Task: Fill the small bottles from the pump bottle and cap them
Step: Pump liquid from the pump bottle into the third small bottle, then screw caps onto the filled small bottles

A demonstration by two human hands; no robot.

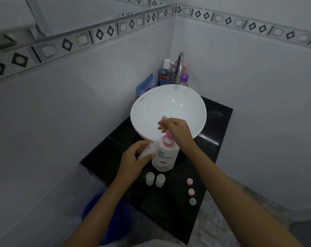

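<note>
Centre frame: left hand gripped small bottle, tilted, mouth up-right at pump; right hand pressed pump.

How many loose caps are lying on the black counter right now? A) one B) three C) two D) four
B: three caps lie in a row on the black counter: two pink caps and one grey cap, right of the two standing small bottles.

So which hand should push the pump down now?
The right hand: it already sits on the pink pump. The left hand is busy tilting a small bottle at the spout.
</note>
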